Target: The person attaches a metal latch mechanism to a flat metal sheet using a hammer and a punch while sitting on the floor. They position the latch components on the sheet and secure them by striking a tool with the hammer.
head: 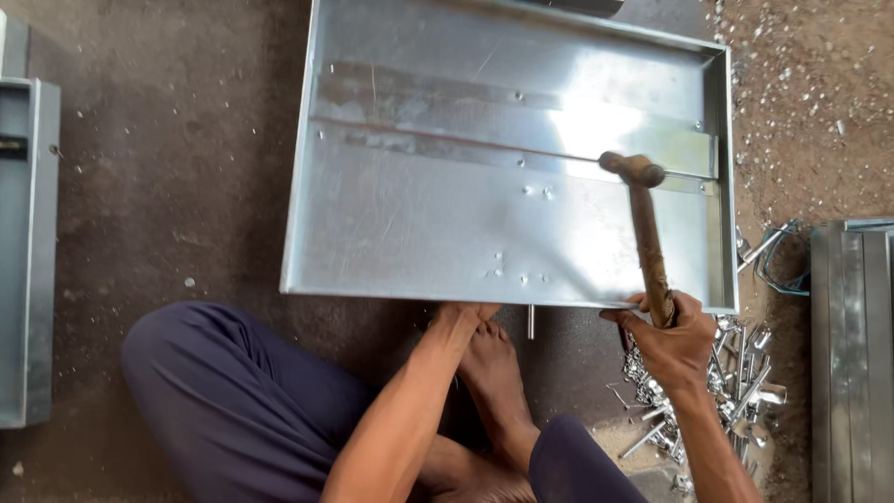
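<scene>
A shallow sheet-metal tray with raised rims lies on the ground in front of me. My right hand grips the wooden handle of a hammer, whose head hovers over the tray's right part near a riveted strip. My left hand reaches under the tray's near edge; its fingers are hidden beneath the metal. A short metal pin sticks out below the edge beside it. My bare foot rests just under the tray.
A pile of bolts and small metal parts lies on the ground at the right. Grey metal channels stand at the far right, another metal box at the left. Bare dirt floor surrounds the tray.
</scene>
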